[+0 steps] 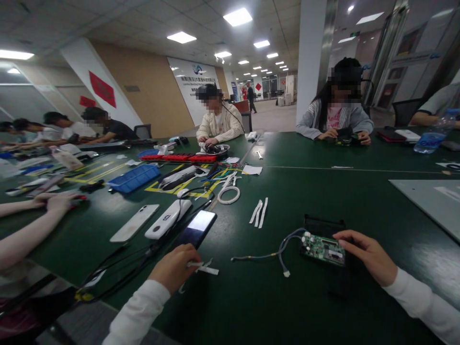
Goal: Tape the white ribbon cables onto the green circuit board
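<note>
My left hand (175, 268) is closed in a pinch on thin white strips (208, 270), just in front of a phone with a lit screen (197, 226). With thumb and index finger, my right hand (370, 256) grips the upper right edge of a green circuit board (323, 248). The board sits at a black plastic frame (325, 221); how they join is hard to see. Grey-blue cables (266, 257) with white connectors trail left from the board. More white strips (258, 212) lie on the table beyond my hands.
Left of the lit phone lie a white power bank (168, 219), a white phone (134, 223) and black cables. Farther back are a white tape roll (228, 202) and a blue tray (133, 185). A co-worker's arms (46, 211) reach in at left; a grey panel (427, 203) lies right.
</note>
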{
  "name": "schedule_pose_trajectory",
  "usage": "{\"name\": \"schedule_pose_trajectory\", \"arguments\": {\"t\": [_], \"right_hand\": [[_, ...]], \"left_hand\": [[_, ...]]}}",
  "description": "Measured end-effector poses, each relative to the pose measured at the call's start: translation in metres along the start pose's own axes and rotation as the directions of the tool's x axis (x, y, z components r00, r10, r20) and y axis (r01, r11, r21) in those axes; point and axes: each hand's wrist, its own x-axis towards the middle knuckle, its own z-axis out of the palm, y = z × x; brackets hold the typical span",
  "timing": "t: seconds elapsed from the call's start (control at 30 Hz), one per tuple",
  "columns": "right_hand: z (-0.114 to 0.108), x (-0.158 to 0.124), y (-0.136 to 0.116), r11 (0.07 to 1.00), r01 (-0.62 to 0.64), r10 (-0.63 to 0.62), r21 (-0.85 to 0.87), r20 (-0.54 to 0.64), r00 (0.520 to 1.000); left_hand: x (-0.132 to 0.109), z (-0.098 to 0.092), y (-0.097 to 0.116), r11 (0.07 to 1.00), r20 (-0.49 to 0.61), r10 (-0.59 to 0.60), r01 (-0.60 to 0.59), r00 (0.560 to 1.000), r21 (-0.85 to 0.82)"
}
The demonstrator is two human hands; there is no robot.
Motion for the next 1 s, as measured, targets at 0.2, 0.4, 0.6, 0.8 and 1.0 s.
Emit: {"name": "schedule_pose_trajectory", "arguments": {"t": [0.2, 0.4, 0.6, 0.8, 1.0], "right_hand": [[-0.001, 0.005, 0.011, 0.998, 0.037, -0.039, -0.059, -0.032, 0.999], [-0.003, 0.005, 0.012, 0.998, 0.017, -0.017, -0.055, -0.011, 1.0], [-0.003, 0.005, 0.012, 0.999, 0.019, -0.02, -0.049, -0.009, 1.0], [-0.003, 0.003, 0.007, 0.999, 0.013, -0.014, -0.038, -0.004, 1.0], [-0.001, 0.0, -0.001, 0.999, -0.021, 0.022, -0.039, 0.016, 1.0]], "left_hand": [[0.0, 0.013, 0.001, 0.996, -0.036, -0.058, 0.055, 0.998, -0.066], [-0.012, 0.028, 0.005, 0.999, -0.106, -0.015, 0.011, 0.994, -0.033], [-0.021, 0.056, 0.001, 0.978, -0.234, 0.111, -0.065, 0.966, 0.197], [-0.032, 0.068, -0.006, 0.949, -0.262, 0.19, -0.108, 0.946, 0.297], [-0.038, 0.063, 0.011, 0.923, -0.206, 0.245, -0.163, 0.947, 0.349]]}}
